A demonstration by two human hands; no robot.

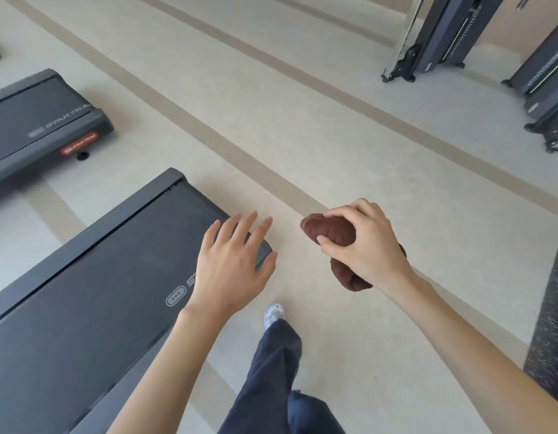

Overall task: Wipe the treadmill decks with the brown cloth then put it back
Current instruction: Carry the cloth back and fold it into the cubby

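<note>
- right hand point(362, 245) palm down, fingers clenched around the bunched cloth point(330, 233), right of the deck point(83, 292)
- left hand point(233, 264) flat, fingers spread, empty, above the deck's end corner

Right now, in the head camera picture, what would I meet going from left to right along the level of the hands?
Near treadmill deck → left hand → bare strip of floor → brown cloth → right hand → dark speckled strip.

One head-worn wide-angle view looks steeply down and forward from standing height, close over the rear corner of the near treadmill deck point(92, 292), floor point(334, 136) beyond.
</note>
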